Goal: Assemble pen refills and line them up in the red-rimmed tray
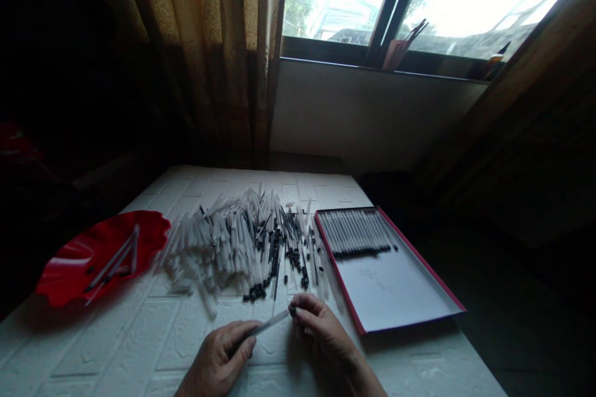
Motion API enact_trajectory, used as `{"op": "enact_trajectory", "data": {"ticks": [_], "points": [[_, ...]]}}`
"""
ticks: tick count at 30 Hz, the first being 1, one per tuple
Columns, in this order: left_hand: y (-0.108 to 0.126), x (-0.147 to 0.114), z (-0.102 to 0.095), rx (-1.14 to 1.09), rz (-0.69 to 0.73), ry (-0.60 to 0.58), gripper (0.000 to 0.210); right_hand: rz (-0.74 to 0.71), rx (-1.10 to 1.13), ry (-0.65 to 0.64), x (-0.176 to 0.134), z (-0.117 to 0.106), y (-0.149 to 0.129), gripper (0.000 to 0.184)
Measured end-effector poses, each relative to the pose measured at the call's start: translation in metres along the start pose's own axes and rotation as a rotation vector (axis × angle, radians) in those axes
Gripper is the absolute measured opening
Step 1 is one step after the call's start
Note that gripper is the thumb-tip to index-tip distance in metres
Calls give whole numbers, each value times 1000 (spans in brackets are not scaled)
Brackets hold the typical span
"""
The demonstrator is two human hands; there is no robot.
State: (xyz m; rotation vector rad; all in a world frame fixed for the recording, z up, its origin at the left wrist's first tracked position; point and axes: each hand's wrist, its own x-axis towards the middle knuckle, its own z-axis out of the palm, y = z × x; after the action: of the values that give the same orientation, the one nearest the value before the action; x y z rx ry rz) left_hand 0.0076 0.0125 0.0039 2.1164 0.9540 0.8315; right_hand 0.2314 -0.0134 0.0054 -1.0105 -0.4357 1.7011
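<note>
Left hand [224,353]: wrapped round a clear pen tube [275,321], I'd say to steady it.
Right hand [322,325]: pinched on a black piece [293,310] at the tube's end, probably for fine control.
Heap [233,236]: just beyond the hands, seemingly for easy reach.
Box [395,301]: right of the hands, pens [356,232] ranked inside, apparently for order.

Clear tube [275,321], 1: near end hidden by left hand [226,350]. Black piece [292,309], 1: partly covered by right hand [323,324]. Right forearm [361,377]: cut off below. Paper marks [375,277]: too small to read.
</note>
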Motion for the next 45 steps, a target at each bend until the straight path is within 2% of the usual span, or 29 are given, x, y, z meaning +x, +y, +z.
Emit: {"op": "enact_trajectory", "data": {"ticks": [8, 13, 16, 20, 27, 35, 45], "points": [[1, 0, 0, 14, 23, -16, 23, -23, -60, -56, 2, -2, 1, 34], [1, 0, 1, 23, 28, -14, 24, -78, -107, -33, 3, -3, 6, 38], [1, 0, 1, 35, 13, -27, 25, -174, -193, -2, 4, -5, 9, 38], [5, 1, 1, 46, -9, -55, 26, -357, -424, 16, 3, -10, 9, 29], [7, 1, 1, 67, 12, -57, 26, -512, -741, 58, -1, -13, 6, 13], [6, 1, 1, 89, 24, -67, 25, -515, -882, 43, -1, -12, 2, 12], [4, -1, 3, 101, 30, -72, 24, -570, -1125, 51, -5, -10, -1, 27]]}}
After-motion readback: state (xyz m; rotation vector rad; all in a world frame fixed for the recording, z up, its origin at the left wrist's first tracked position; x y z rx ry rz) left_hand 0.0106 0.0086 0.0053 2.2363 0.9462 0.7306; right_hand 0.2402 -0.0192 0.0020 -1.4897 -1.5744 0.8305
